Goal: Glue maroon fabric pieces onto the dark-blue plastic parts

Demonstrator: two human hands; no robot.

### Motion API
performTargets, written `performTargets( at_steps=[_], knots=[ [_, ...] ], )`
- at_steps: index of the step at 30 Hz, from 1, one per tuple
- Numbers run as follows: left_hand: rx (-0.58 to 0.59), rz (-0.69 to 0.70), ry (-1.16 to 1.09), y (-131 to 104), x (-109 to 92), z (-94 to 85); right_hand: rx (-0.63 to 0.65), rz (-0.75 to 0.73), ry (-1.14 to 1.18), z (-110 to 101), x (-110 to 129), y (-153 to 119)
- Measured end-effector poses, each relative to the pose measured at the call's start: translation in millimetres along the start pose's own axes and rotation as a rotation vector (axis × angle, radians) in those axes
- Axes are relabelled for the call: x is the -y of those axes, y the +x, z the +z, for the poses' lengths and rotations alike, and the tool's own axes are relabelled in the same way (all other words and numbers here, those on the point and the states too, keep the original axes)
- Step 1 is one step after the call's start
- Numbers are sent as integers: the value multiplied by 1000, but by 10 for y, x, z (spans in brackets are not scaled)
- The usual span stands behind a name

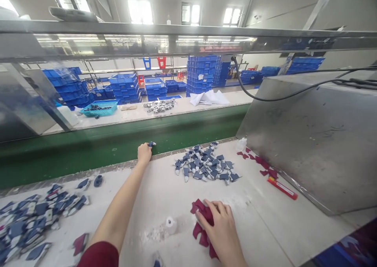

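Observation:
My left hand [144, 153] reaches out over the near edge of the green conveyor belt [114, 147]. It is closed on a small blue-and-white piece [151, 144] that sticks out past the fingertips. My right hand [220, 221] rests low on the white table, thumb and fingers curled round part of a pile of flat maroon pieces [203, 238]. Between the arms stands a small white container with a dark tip [170, 223], amid white crumbs. A heap of blue-and-white pieces [206, 162] lies beyond my right hand; larger blue and grey pieces [32, 216] are spread at the left.
A slanted metal housing [318, 141] borders the table at the right, with loose maroon scraps [262, 162] and a red-orange tube [282, 188] along its foot. Across the belt are a turquoise basket [100, 108], grey parts [159, 105] and white sheets [209, 98]. A metal beam [176, 43] runs overhead.

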State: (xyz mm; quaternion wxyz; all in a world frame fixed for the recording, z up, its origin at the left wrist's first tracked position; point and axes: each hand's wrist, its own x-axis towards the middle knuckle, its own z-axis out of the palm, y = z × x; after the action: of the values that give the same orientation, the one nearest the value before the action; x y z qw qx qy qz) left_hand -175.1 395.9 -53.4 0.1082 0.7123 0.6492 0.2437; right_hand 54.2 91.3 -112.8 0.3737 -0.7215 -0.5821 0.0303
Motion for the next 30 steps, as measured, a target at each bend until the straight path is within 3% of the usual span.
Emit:
performTargets(
  at_steps=[3, 7, 11, 16, 20, 24, 30],
  knots=[
    [8, 37, -31, -226, -21, -124, 22, 8, 65, 27, 10, 2],
    [108, 197, -85, -809, -58, -303, 39, 32, 184, -1, 34, 24],
    [185, 255, -115, -1530, -15, -483, 69, 51, 300, -102, 53, 56],
    [36, 196, -174, -2591, 116, -673, 70, 77, 499, -286, 103, 30],
    [80, 163, -210, -3336, 155, -665, 134, 249, 818, -385, 196, -45],
    [73, 179, -220, -3614, 105, -534, 219, 434, 1030, -452, 316, -120],
    [49, 45, -476, -3603, -106, -488, 371, 500, 1079, -552, 425, -264]
  ],
)
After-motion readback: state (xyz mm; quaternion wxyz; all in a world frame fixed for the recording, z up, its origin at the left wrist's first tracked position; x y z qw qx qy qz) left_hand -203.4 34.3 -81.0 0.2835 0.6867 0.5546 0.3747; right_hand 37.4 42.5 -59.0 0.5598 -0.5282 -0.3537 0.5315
